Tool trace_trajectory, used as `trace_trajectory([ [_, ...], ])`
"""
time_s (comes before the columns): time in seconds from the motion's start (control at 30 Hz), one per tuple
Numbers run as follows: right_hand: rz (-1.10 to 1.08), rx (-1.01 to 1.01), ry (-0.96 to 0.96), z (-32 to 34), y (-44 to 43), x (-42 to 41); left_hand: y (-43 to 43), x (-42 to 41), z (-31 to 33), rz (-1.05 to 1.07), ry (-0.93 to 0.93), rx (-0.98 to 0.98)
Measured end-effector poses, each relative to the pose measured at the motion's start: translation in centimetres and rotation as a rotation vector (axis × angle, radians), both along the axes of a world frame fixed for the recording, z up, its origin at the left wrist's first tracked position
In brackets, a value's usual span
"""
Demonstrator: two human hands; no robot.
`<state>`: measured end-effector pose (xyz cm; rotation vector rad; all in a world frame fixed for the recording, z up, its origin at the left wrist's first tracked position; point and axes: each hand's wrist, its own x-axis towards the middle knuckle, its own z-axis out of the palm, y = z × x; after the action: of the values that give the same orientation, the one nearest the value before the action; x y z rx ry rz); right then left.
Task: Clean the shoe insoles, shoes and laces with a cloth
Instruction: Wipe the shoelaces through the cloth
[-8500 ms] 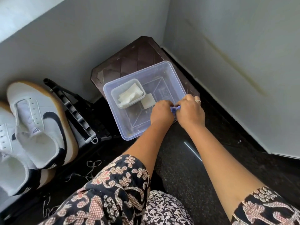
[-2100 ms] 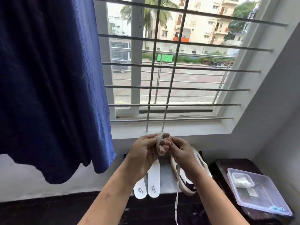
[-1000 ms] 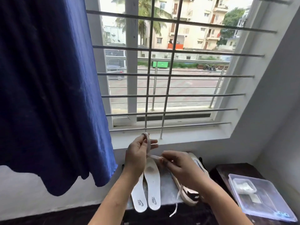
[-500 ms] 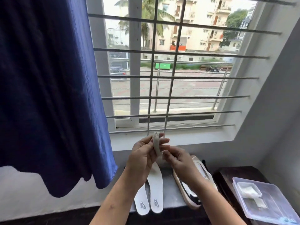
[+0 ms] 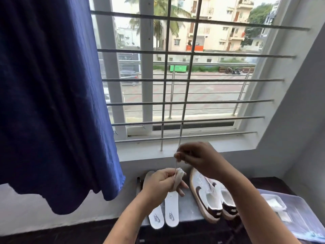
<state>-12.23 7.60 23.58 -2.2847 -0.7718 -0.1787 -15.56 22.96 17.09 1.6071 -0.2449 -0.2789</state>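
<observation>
My left hand [image 5: 162, 183] grips a small greyish cloth [image 5: 178, 178] folded round a white shoelace [image 5: 175, 163]. My right hand [image 5: 195, 156] is raised above it and pinches the upper end of the lace, which runs taut between the two hands. Below my hands, two white insoles [image 5: 165, 211] lie side by side on a grey ledge [image 5: 189, 211]. A pair of white shoes [image 5: 210, 198] with dark swooshes and tan soles leans against the wall to their right.
A clear plastic box [image 5: 297, 217] with a smaller tub inside sits on a dark stool at the lower right. A blue curtain [image 5: 52, 94] hangs on the left. A barred window [image 5: 175, 76] and its sill fill the view ahead.
My right hand has risen above the left, drawing the lace up through the cloth. My left hand has dropped lower, and the two hands have separated vertically.
</observation>
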Motion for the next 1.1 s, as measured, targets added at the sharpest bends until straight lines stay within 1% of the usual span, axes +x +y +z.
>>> trace_trajectory([
  [0.07, -0.061, 0.112, 0.023, -0.8, -0.7, 1.0, -0.2, -0.4, 0.9, -0.067, 0.078, -0.222],
  [0.17, -0.046, 0.337, 0.219, -3.1, -0.5, 0.9, 0.1, -0.8, 2.2, -0.083, 0.097, -0.477],
  [0.27, -0.025, 0.581, 0.388, -5.8, 0.8, -0.4, 0.2, -0.9, 2.3, -0.037, 0.108, -0.639],
  [0.33, -0.016, 0.686, 0.467, -6.8, 1.6, -1.3, 0.1, -0.9, 1.8, 0.015, 0.137, -0.704],
  [0.43, -0.015, 0.788, 0.574, -6.8, 2.0, -2.3, 0.0, -0.9, 1.2, 0.051, 0.179, -0.727],
  [0.6, 0.068, 0.939, 0.836, -6.3, 1.2, -2.6, -0.4, -1.2, 1.1, 0.042, 0.184, -0.67],
  [0.7, 0.079, 0.97, 0.898, -5.9, 0.6, -2.9, -0.7, -1.4, 0.8, 0.033, 0.187, -0.655],
  [0.77, 0.039, 0.985, 0.968, -5.8, 0.2, -3.0, -0.7, -1.4, 0.7, 0.019, 0.183, -0.648],
  [0.8, 0.02, 0.964, 0.98, -5.9, 0.0, -3.1, -0.6, -1.3, 0.7, 0.013, 0.185, -0.649],
  [0.93, 0.066, 0.832, 0.913, -6.2, -0.8, -3.3, -0.2, -1.3, 0.2, 0.001, 0.215, -0.65],
  [0.97, 0.047, 0.809, 0.911, -6.2, -0.8, -3.3, -0.2, -1.2, 0.1, -0.001, 0.217, -0.648],
  [1.03, -0.054, 0.78, 0.919, -6.2, -0.8, -3.1, -0.4, -1.2, -0.1, 0.003, 0.234, -0.66],
  [1.1, -0.159, 0.798, 0.942, -6.2, -0.8, -3.0, -0.5, -1.0, -0.4, 0.009, 0.267, -0.671],
])
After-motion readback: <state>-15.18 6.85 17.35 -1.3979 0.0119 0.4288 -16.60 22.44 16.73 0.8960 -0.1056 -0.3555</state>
